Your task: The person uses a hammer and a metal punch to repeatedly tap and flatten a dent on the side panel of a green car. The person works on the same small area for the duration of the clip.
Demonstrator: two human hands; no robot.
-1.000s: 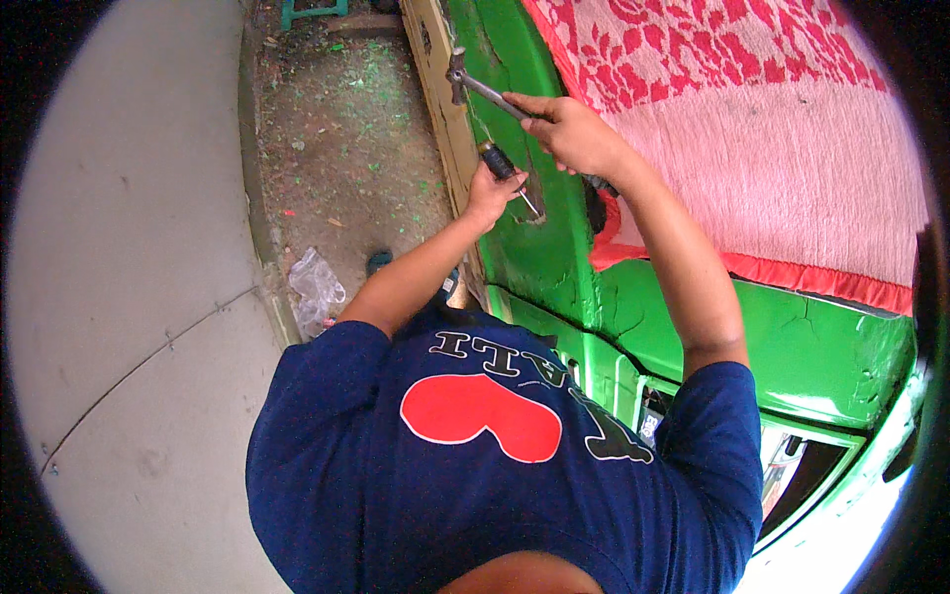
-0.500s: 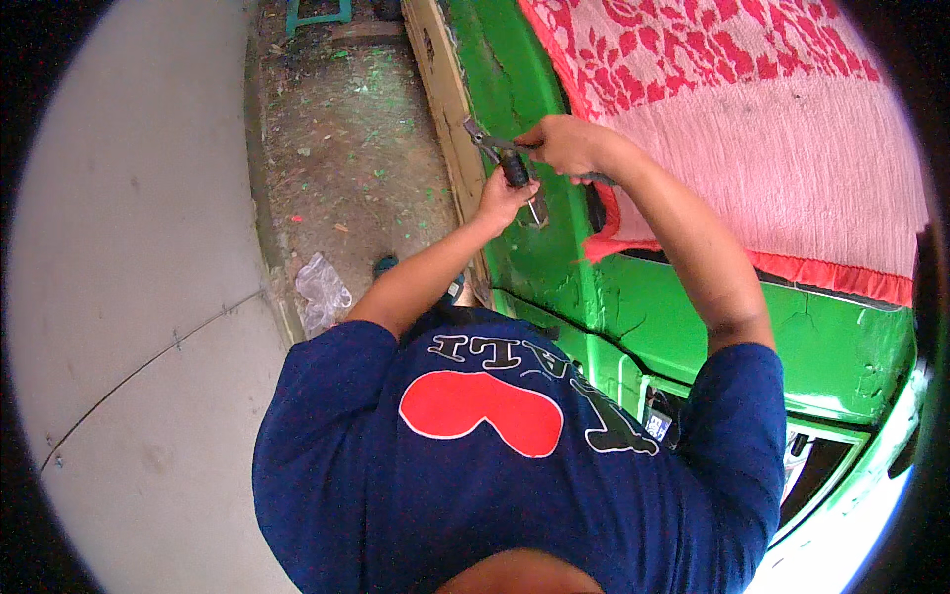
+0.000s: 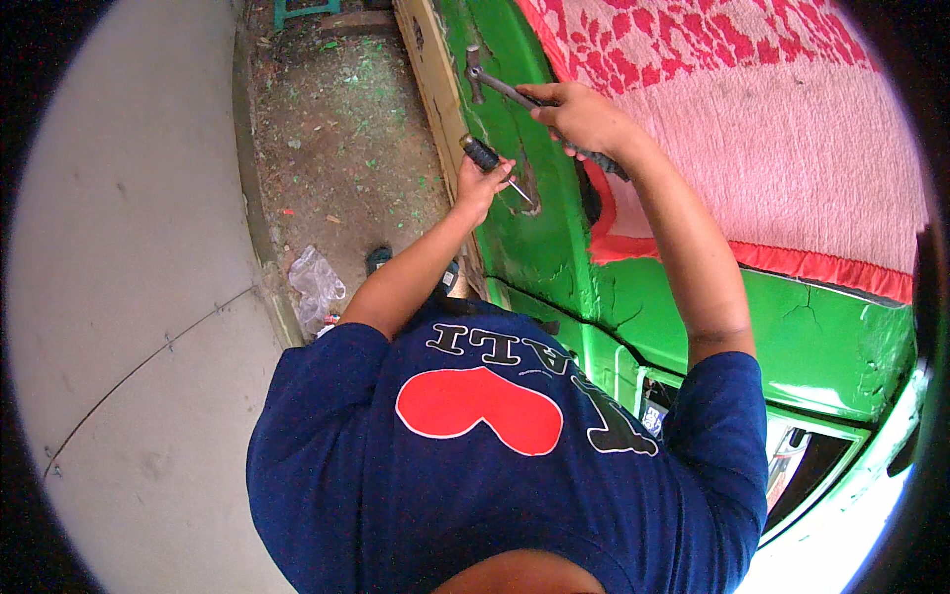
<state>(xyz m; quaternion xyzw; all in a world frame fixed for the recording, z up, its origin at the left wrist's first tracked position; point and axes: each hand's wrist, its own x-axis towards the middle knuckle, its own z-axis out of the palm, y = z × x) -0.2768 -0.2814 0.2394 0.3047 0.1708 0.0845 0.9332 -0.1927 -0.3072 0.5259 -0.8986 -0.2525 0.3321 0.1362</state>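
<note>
My left hand [image 3: 481,184] grips a black-handled screwdriver or chisel [image 3: 495,168], its metal tip set against a chipped patch on the green painted vehicle body [image 3: 539,238]. My right hand [image 3: 584,117] holds a hammer [image 3: 492,83] by its handle, the metal head raised up and to the left, above the tool's butt end. Both forearms reach up from my dark blue shirt at the bottom of the view.
A red and pink patterned cloth [image 3: 792,129] covers the vehicle on the right. Dirt ground with green paint flecks [image 3: 346,148] lies on the left, with a crumpled plastic bag [image 3: 317,282] beside a concrete slab [image 3: 139,297]. A wooden board [image 3: 432,69] leans along the body.
The hammer came down onto the tool's end half a second ago and is now lifted back up and away. My left hand has stayed in place with the tool.
</note>
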